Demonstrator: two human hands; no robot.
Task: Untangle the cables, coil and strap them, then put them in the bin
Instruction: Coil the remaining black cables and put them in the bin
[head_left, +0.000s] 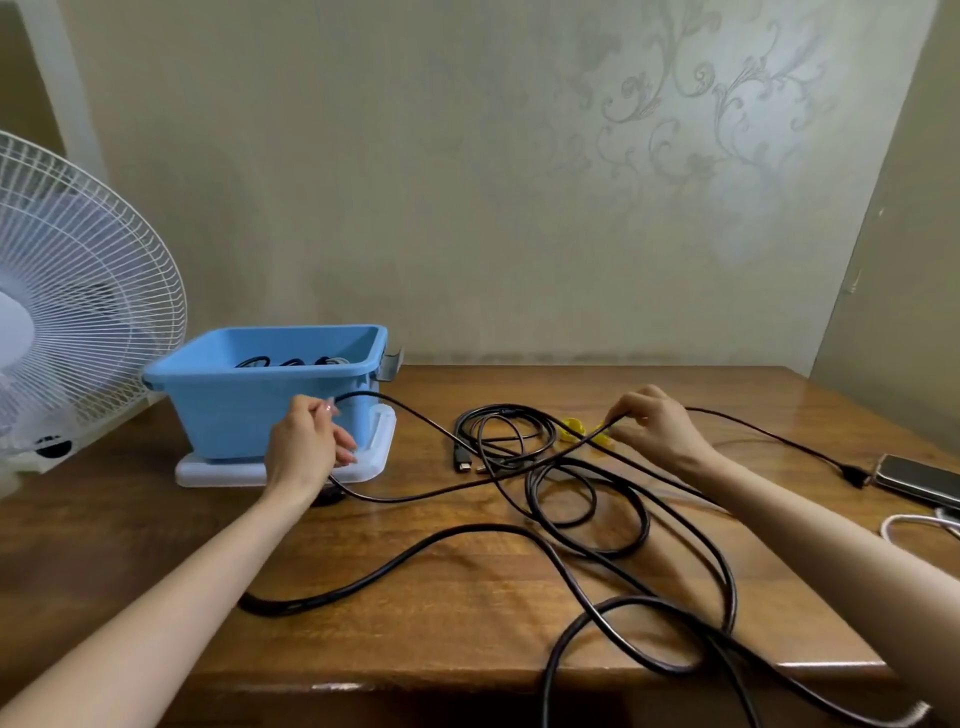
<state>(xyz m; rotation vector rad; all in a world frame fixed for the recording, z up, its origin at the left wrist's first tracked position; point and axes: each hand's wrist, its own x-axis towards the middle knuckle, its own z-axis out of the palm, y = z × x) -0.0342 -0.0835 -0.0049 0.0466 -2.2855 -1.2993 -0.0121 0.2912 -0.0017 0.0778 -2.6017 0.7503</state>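
A wooden counter (467, 613) carries everything. A white fan (78, 291) stands at its left edge. Beside it a blue bin (234, 410) sits on a white lid (374, 457), with coiled cables (291, 361) already inside. A thick black cable (639, 525) sprawls in loose loops across the counter's near right and over the front edge. A smaller black coil (498, 431) lies in the middle. A thin black cable (467, 486) stretches between both hands. The left grip (306, 447) is curled round it in front of the bin. The right grip (660, 421) pinches it above the yellow straps (574, 428). A phone (919, 478) lies far right.
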